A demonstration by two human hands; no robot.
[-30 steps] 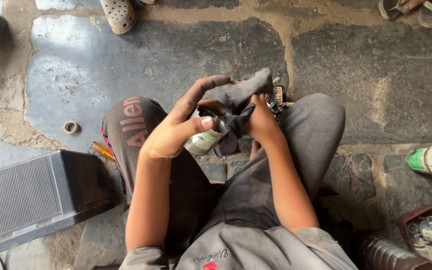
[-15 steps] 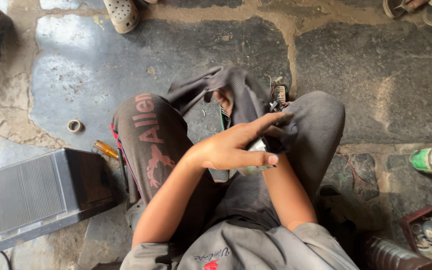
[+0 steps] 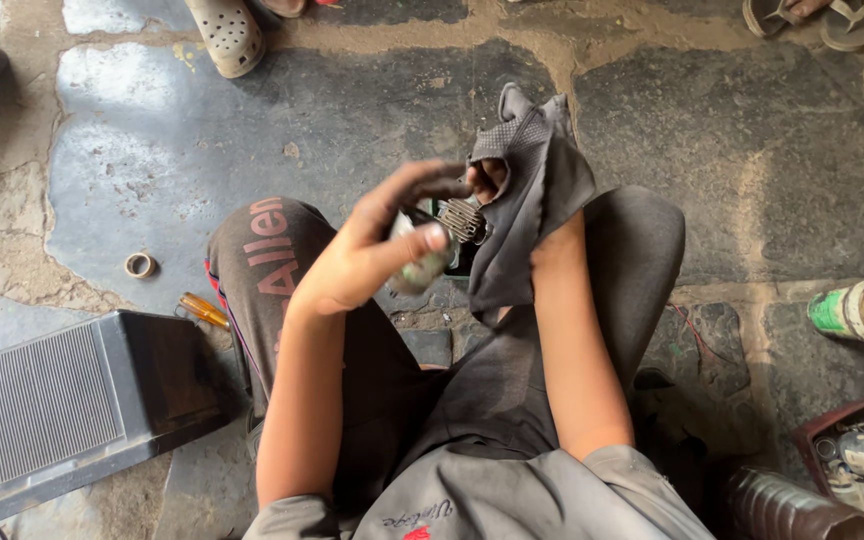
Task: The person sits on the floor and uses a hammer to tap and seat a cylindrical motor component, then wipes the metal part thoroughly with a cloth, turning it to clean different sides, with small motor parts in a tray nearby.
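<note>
1. Head view: seated cross-legged on grey stone slab floor (image 3: pixel 202 130). Left hand (image 3: pixel 372 255), motion-blurred, pinching a small grey-green cylindrical metal part (image 3: pixel 420 262) between thumb and fingers above the knees.
2. Right hand (image 3: pixel 497 180) wrapped in a dark grey mesh rag (image 3: pixel 527 200), closed around a small finned metal piece (image 3: pixel 462 218).
3. Best done with firm rag pressure, part steady.
4. Far right: green-white-yellow labelled can (image 3: pixel 857 312) lying sideways. Lower left: black ribbed box (image 3: pixel 42 410).
</note>
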